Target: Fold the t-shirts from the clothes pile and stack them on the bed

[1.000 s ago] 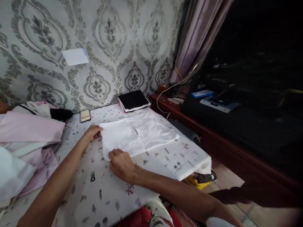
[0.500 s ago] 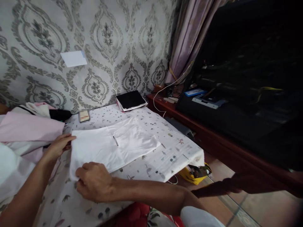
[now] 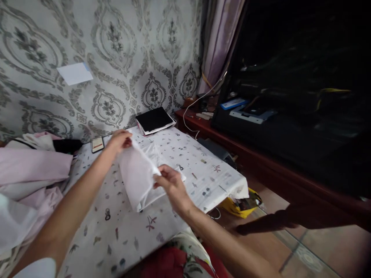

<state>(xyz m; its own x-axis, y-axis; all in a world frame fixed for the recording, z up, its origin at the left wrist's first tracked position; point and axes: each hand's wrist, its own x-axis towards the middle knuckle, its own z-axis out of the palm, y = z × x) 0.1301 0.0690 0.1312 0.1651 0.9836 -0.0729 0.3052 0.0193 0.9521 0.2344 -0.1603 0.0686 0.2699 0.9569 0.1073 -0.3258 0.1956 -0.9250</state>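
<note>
head view: both hands, left hand (image 3: 120,139) and right hand (image 3: 169,184), pinch white cloth (image 3: 137,177).

Both hands lift a folded white cloth (image 3: 139,175) off the table's patterned cover (image 3: 185,154): the left hand (image 3: 120,139) pinches its far upper corner, the right hand (image 3: 171,185) grips its near edge, the cloth sagging between them. A black notebook (image 3: 153,119) lies by the damask wallpaper (image 3: 130,58), a phone (image 3: 97,144) to its left, pink laundry (image 3: 31,170) piled beyond
</note>
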